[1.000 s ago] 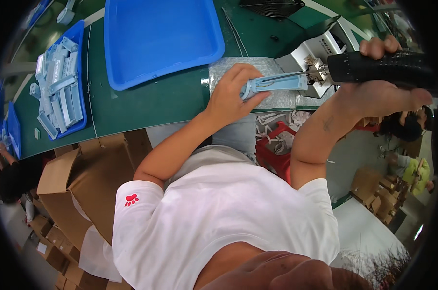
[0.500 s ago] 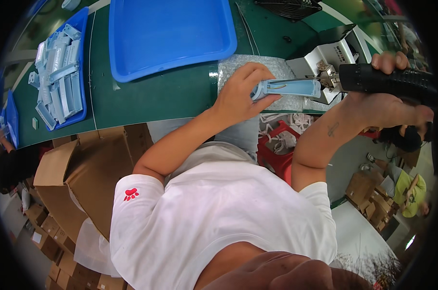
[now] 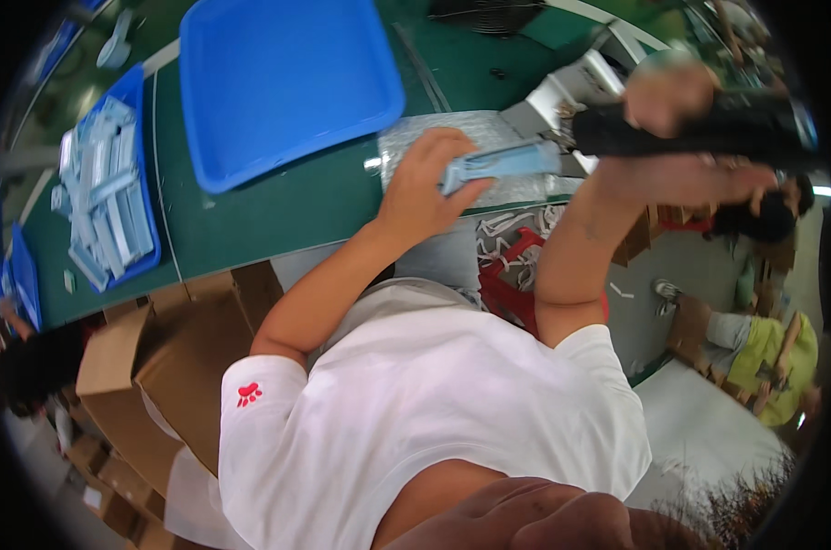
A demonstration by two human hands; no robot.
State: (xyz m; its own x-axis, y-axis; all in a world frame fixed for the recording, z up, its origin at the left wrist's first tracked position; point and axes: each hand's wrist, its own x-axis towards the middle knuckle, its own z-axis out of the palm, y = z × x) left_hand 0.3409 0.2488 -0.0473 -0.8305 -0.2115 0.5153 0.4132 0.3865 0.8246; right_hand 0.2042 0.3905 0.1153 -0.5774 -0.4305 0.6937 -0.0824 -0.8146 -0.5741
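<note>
My left hand (image 3: 425,188) grips one end of a long, narrow light-blue plastic housing (image 3: 521,162), its thumb below and fingers above. The housing is held level over the table's near edge and points to the right. My right hand (image 3: 677,179), smeared by motion, is wrapped round a thick black cylindrical hand tool (image 3: 608,131). The tool's metal head points left, close to the housing's far end; blur hides whether they touch. More light-blue plastic parts (image 3: 109,197) lie heaped in a blue tray (image 3: 152,225) at the left.
A larger blue tray (image 3: 287,92) lies at the table's middle. Bubble wrap (image 3: 402,142) and a white boxy device (image 3: 585,81) are beyond my hands. A black fan grille (image 3: 489,14) stands at the back. Below are a cardboard box (image 3: 205,367) and a red stool (image 3: 507,298). Another person (image 3: 782,362) is at right.
The whole view has shifted. The housing has turned, and its wired open side no longer shows clearly. My right hand and tool have moved and blurred; both grips hold.
</note>
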